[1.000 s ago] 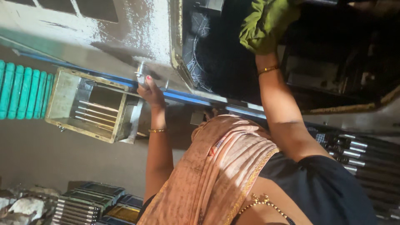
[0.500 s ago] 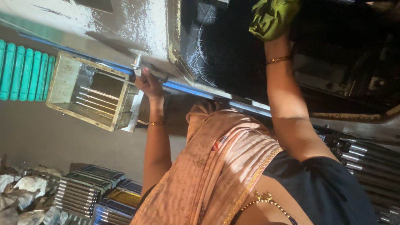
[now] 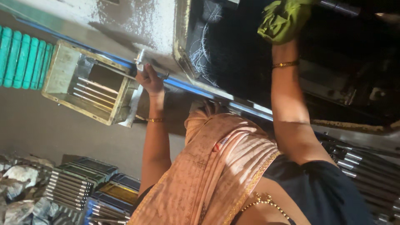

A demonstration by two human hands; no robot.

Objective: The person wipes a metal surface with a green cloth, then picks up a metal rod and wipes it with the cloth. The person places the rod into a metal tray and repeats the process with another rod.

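Note:
My left hand [image 3: 149, 79] is closed around a small metal handle [image 3: 141, 59] on the pale, stained front of a machine [image 3: 137, 21]. My right hand [image 3: 280, 30] reaches up into the machine's dark opening [image 3: 233, 54] and clutches a crumpled green cloth [image 3: 285, 18] pressed against the inside. Most of that hand is hidden by the cloth. Both wrists wear thin gold bangles. A peach scarf [image 3: 216, 166] hangs over my chest between the arms.
A yellowish metal bin [image 3: 62, 71] holding steel rods sits left of my left hand. Teal ribbed parts [image 3: 21, 58] lie at the far left. Crates of steel rods [image 3: 79, 183] stand at lower left, more rods [image 3: 366, 166] at right.
My right hand with the green cloth has moved a little higher and farther into the dark opening. My left hand keeps its grip on the handle.

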